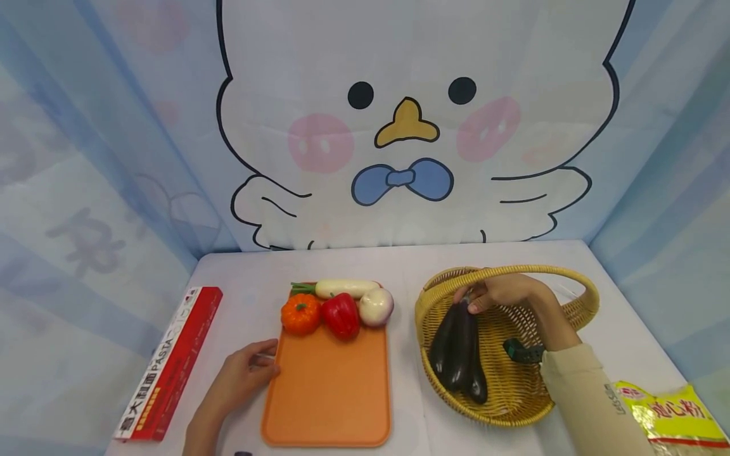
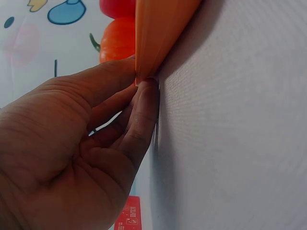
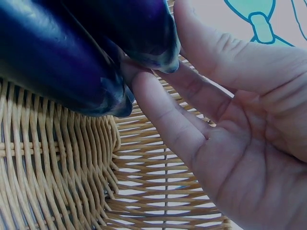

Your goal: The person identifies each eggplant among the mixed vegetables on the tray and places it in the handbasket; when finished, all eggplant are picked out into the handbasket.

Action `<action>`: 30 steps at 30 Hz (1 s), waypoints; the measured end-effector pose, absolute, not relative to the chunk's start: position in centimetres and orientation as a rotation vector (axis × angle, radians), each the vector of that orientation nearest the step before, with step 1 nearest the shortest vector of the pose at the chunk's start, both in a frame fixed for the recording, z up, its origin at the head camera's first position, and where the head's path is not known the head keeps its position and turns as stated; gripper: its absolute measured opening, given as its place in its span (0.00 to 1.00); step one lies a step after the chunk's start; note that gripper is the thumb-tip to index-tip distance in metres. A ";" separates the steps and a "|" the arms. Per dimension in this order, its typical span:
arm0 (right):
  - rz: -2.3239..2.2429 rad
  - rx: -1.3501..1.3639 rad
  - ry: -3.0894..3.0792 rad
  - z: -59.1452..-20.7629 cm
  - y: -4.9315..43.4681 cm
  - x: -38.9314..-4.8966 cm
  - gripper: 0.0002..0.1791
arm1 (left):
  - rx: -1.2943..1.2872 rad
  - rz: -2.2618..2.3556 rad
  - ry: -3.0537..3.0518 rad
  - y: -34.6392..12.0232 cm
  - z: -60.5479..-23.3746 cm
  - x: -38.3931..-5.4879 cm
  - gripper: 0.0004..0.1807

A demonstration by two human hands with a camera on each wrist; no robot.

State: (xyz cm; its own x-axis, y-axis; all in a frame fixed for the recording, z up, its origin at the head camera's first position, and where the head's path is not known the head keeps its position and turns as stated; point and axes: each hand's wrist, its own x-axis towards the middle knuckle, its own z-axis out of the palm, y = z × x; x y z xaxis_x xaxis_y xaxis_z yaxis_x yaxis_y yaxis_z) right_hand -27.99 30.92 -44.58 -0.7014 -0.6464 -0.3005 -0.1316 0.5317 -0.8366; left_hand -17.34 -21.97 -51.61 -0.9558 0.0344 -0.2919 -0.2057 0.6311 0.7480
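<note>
My left hand (image 1: 242, 377) is at the left edge of an orange cutting board (image 1: 331, 392). In the left wrist view, the thumb and fingers pinch the edge of that board (image 2: 165, 33). Along the board's far end lie a white radish (image 1: 345, 289), a small orange pumpkin (image 1: 301, 314), a red bell pepper (image 1: 341, 316) and a white-and-purple turnip (image 1: 376, 307). Inside a wicker basket (image 1: 507, 405), my right hand (image 1: 502, 292) holds a dark purple eggplant (image 1: 469, 342) by its stem end. Another eggplant (image 3: 57, 62) lies right beside it, its tip near the fingers.
The basket's arched handle (image 1: 536, 270) rises over the right wrist. A red pasta box (image 1: 171, 364) lies at the left of the white table. At the right front corner sits a yellow plastic packet (image 1: 673, 411). A printed curtain (image 1: 399, 221) hangs behind the table.
</note>
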 end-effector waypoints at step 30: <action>-1.117 -0.635 2.222 -43.8 30.1 -27.4 0.18 | -0.143 1.241 2.565 -21.9 -51.3 -17.4 0.31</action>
